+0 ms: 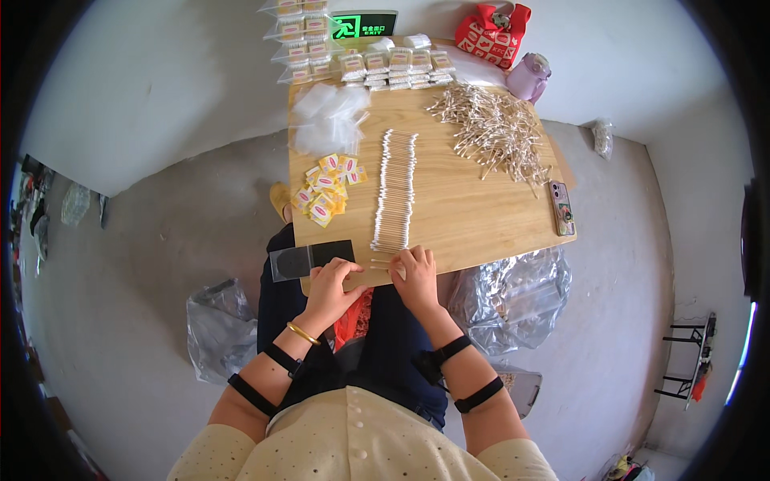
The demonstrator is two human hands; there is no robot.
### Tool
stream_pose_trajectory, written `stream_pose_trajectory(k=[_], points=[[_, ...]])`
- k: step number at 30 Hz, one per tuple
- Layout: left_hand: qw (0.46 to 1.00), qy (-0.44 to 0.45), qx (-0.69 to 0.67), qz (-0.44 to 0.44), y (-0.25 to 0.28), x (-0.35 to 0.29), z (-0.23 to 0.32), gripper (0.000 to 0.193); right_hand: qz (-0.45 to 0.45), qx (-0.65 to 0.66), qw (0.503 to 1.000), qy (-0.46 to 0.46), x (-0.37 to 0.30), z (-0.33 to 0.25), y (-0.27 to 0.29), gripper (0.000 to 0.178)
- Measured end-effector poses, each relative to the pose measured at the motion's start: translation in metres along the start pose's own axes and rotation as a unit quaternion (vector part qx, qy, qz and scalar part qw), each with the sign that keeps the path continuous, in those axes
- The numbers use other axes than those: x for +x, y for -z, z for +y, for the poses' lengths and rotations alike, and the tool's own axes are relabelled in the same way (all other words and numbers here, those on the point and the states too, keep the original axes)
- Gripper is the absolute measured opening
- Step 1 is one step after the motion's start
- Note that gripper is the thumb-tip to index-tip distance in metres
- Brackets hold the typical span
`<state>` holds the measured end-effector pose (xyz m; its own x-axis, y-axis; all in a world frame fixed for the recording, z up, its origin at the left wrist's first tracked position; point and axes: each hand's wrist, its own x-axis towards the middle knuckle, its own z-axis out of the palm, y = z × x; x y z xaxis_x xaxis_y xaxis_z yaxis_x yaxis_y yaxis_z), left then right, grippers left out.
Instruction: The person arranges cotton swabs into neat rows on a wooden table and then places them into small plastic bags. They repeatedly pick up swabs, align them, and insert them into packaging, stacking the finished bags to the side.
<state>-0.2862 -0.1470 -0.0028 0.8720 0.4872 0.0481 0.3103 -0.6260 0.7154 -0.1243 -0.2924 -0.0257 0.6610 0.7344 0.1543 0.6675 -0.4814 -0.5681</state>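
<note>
Wooden table (481, 216) edge: left hand (330, 286) and right hand (415, 276) seemingly pinch a few swabs (378, 263) just below the swab row (395, 188), which a careless nudge could scatter.

Pale wooden table (481, 216), grey concrete floor (160, 232), white wall (160, 72)

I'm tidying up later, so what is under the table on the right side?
A big clear plastic bag sticks out from under the table edge, on the grey floor. How far it runs beneath is hidden by the tabletop.
</note>
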Motion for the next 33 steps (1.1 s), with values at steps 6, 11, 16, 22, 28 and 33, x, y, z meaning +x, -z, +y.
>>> stream_pose_trajectory(k=[6,11,16,22,28,33], points=[[1.0,0.005,-0.001,-0.007,-0.002,0.001,-0.006,0.036,-0.042,0.005,0.999,0.008,0.008,0.001,-0.001,0.026],[1.0,-0.005,0.0,0.004,-0.006,0.003,-0.009,0.035,-0.014,0.007,0.999,0.029,0.017,-0.004,0.002,0.023],[1.0,-0.021,0.005,-0.004,-0.011,0.009,-0.005,0.03,-0.006,-0.002,0.999,0.044,0.023,0.001,-0.001,0.022],[0.998,-0.039,0.041,0.009,-0.017,0.018,-0.002,0.034,-0.014,-0.005,0.998,0.054,0.023,0.005,-0.002,0.021],[0.996,-0.046,0.068,0.021,-0.018,0.031,0.003,0.051,0.002,0.001,0.999,0.039,0.031,0.006,0.0,0.019],[0.997,-0.04,0.066,0.031,-0.022,0.036,0.004,0.059,-0.003,-0.005,0.999,0.048,0.033,0.011,-0.003,0.018]])
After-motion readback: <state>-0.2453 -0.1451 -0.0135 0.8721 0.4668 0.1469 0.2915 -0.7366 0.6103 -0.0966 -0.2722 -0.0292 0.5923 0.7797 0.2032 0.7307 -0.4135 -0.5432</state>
